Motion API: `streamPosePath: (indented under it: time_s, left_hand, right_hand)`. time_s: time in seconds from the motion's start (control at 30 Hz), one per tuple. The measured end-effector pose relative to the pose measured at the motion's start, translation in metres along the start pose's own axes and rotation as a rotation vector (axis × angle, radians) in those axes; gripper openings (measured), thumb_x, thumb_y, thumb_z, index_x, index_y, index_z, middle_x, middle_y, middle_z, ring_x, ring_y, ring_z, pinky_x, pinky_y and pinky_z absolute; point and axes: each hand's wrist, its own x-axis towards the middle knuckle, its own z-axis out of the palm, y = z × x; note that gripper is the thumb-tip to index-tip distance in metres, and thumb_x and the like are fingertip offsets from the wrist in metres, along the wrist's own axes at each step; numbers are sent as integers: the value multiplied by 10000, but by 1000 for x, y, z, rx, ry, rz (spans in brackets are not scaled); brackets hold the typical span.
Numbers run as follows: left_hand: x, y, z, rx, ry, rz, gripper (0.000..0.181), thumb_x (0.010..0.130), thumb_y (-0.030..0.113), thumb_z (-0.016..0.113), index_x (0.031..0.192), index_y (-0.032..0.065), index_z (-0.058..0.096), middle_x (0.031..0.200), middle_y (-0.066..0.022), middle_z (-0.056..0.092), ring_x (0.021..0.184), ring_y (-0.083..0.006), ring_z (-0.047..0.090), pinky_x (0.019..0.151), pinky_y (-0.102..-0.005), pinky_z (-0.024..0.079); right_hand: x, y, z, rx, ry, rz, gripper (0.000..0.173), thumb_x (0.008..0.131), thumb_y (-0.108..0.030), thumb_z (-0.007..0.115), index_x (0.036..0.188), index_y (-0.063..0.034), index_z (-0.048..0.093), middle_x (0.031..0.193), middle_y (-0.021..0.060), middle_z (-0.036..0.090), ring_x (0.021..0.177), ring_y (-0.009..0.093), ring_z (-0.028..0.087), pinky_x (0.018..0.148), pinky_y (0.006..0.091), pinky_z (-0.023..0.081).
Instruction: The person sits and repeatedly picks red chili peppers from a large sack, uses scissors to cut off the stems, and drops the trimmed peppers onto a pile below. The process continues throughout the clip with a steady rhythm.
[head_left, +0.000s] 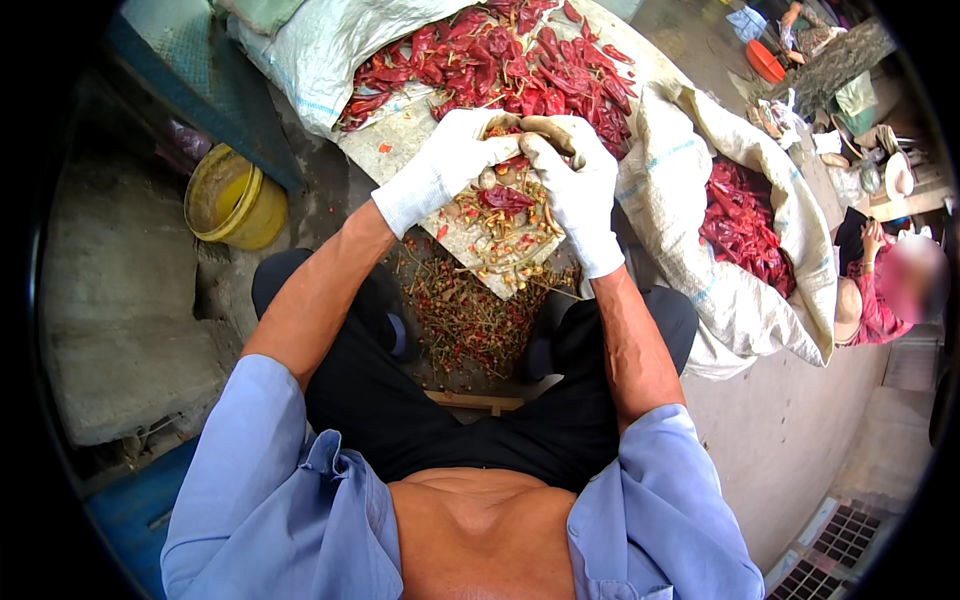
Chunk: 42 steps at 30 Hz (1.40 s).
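Note:
Both of my hands wear white knit gloves with soiled fingertips and meet just before the heap of dried red chili peppers (495, 64). My left hand (461, 157) has its thumb and fingers curled together, with a bit of red pepper showing at them. My right hand (570, 157) is bent close beside it, its fingertips near the same red bit; what it grips is hidden. Below the hands, one dark red chili pepper (506, 199) lies among stems and seeds on a pale board (487, 274).
A woven sack of red peppers (675, 195) stands at the right, another white sack (300, 67) lies at upper left. Stems and scraps (472, 322) are piled between my feet. A yellow bucket (259, 210) stands left. Other people sit at far right and upper right.

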Motion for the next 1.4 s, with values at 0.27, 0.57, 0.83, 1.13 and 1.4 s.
streamPosePath:
  time_s: [0.27,0.57,0.83,1.13,1.4]
  left_hand:
    - [-8,18,6,352,-58,-27,283,983,163,699,1186,-34,688,947,-20,711,779,-42,618,679,-252,513]
    - [-12,38,4,141,-208,-103,249,1020,166,641,1211,11,683,974,-45,727,873,-103,675,711,-241,540]
    - [-5,17,-16,101,-62,83,193,995,123,679,1153,13,664,872,-46,691,754,-113,677,597,-266,549]
    - [-13,23,-31,412,216,-62,203,916,192,781,990,9,733,699,-35,655,504,-75,582,438,-248,436]
    - [-2,-22,-24,295,171,-52,470,921,419,764,1084,-22,738,800,-133,737,683,-155,718,616,-324,559]
  right_hand:
    - [1,7,-14,119,-43,303,162,966,-110,718,1053,24,747,895,60,742,730,79,652,673,228,526]
    - [5,41,-29,604,-11,514,158,964,-125,696,1054,0,731,852,72,754,674,132,692,619,275,577]
    - [-14,55,1,-1071,-422,50,200,825,-249,718,913,-70,723,908,192,708,909,386,701,803,494,538]
    - [-15,67,6,-1070,-338,1,188,828,-224,725,853,-38,738,884,191,732,849,350,723,776,465,549]
    - [-8,42,8,-99,-28,290,353,931,-137,756,1205,80,708,997,104,770,911,101,677,815,269,549]
